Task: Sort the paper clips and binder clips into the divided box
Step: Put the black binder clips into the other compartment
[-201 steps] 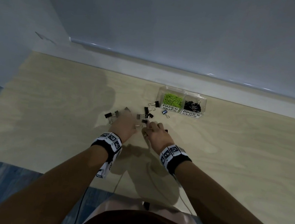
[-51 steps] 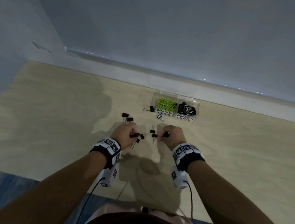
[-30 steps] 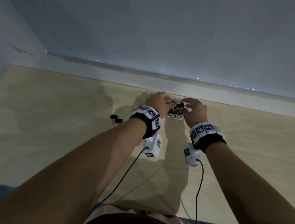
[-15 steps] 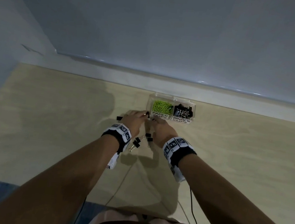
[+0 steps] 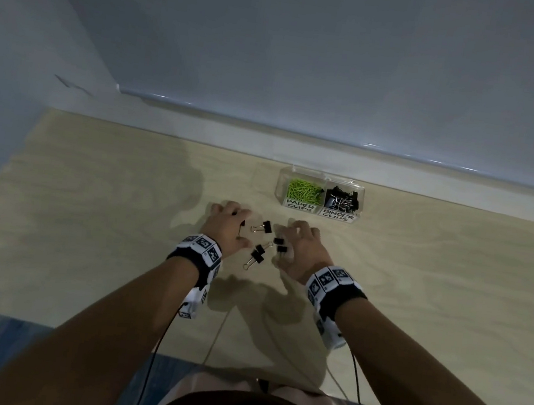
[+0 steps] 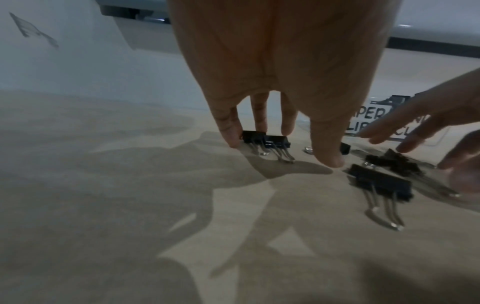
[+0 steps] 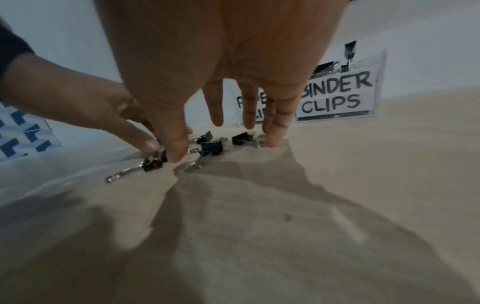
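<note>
L hand [image 6: 280, 67] fingertips down beside two binder clips [image 6: 265, 140], tabletop [image 6: 103, 205].

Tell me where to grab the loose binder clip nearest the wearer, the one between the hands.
Probably the black body of that binder clip, pinched across its short ends from straight above. The body stands proud of the table, while its wire handles lie low and thin, pointing back at the wearer. Other clips crowd its far side.
</note>
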Tool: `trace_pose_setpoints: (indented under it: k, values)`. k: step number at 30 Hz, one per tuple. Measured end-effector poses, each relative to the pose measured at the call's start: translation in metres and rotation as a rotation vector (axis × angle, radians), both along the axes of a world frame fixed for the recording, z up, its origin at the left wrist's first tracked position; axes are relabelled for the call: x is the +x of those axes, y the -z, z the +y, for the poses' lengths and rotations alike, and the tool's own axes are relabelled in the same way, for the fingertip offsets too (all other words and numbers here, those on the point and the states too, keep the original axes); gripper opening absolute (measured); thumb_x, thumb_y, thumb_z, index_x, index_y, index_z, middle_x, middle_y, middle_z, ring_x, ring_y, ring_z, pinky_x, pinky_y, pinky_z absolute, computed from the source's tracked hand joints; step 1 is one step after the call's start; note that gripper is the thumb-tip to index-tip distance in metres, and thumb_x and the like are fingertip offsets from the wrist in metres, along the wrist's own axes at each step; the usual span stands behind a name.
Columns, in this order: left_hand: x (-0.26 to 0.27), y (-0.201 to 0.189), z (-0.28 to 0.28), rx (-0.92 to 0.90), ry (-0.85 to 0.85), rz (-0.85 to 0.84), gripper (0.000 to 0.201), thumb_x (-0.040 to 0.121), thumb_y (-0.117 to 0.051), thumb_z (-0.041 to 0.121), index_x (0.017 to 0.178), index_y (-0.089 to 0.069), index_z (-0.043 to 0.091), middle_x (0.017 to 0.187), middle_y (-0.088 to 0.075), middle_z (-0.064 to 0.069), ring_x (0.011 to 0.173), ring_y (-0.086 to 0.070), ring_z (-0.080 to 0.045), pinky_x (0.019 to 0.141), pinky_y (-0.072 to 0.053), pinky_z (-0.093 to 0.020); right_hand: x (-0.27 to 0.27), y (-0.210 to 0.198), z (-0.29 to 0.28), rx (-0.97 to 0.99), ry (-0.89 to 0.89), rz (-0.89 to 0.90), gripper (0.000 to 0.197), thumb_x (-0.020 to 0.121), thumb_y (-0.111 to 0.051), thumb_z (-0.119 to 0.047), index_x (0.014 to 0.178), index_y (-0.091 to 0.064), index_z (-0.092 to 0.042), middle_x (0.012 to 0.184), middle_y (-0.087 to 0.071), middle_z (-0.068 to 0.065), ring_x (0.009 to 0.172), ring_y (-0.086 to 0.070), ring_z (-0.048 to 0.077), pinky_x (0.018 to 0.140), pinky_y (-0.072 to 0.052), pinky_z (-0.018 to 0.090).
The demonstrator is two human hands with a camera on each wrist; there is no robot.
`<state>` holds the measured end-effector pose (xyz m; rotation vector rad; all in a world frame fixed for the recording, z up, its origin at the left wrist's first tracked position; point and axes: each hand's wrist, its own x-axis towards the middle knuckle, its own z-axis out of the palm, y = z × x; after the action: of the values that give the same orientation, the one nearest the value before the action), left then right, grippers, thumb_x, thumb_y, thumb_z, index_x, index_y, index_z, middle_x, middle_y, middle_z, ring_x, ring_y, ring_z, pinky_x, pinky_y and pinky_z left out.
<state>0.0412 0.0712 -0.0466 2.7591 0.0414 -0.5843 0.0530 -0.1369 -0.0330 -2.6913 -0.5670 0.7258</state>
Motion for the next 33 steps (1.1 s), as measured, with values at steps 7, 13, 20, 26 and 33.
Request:
trace_pose_setpoints:
  k: [7,13,20,26,33]
  values:
    - [-0.016,0.005,-0.020,-0.064,-0.088,-0.088,0.036,0.082,-0.067,0.028,0.116,-0.060,0.015,0.120,-0.049,-0.003,0.112,-0.038,-0.030,0.093,-0.040,-0.034,-0.013,0.003,0.017,-0.002,0.015,-0.026,0.033,0.089,-0.056,-0.019,0.122,-0.055,-0.020,0.129,-0.039,0.005,0.116,-0.034,0.028,0.095,-0.046,0.041]
    - [-0.021,0.004,-0.023,-0.138,-0.135,-0.070,0.013,0.078,-0.069,0.015,0.090,-0.064,0.013,0.107,-0.050,-0.004,0.098,-0.048,-0.029,0.085,-0.045,-0.034,-0.013,0.006,0.002,0.001,0.095,0.044,0.024,0.081,-0.059,-0.011,0.104,-0.058,-0.015,0.112,-0.048,0.009,0.104,-0.046,0.030,0.089,-0.046,0.038]
    - [-0.018,0.003,-0.027,-0.172,-0.118,-0.057,0.010,0.079,-0.065,0.006,0.088,-0.065,0.010,0.101,-0.056,-0.009,0.090,-0.059,-0.026,0.082,-0.046,-0.030,-0.016,-0.003,-0.012,0.119,0.235,0.083,0.008,0.075,-0.059,-0.007,0.073,-0.058,-0.015,0.084,-0.061,0.010,0.079,-0.057,0.028,0.067,-0.044,0.027]
    - [0.001,-0.024,-0.054,-0.314,-0.131,-0.123,0.009,0.080,-0.069,0.012,0.088,-0.066,0.013,0.094,-0.068,-0.004,0.086,-0.064,-0.020,0.080,-0.053,-0.032,-0.027,-0.004,-0.035,0.282,0.458,0.131,0.013,0.065,-0.064,0.004,0.066,-0.064,-0.009,0.075,-0.068,0.009,0.071,-0.061,0.021,0.058,-0.047,0.020]
    - [0.070,-0.063,-0.119,-0.509,-0.136,-0.227,0.014,0.081,-0.070,0.012,0.094,-0.064,0.010,0.097,-0.069,-0.004,0.088,-0.064,-0.017,0.083,-0.052,-0.027,-0.024,-0.011,-0.069,0.337,0.511,0.078,0.017,0.064,-0.075,-0.001,0.067,-0.068,-0.016,0.069,-0.063,-0.003,0.065,-0.057,0.011,0.056,-0.038,0.002]
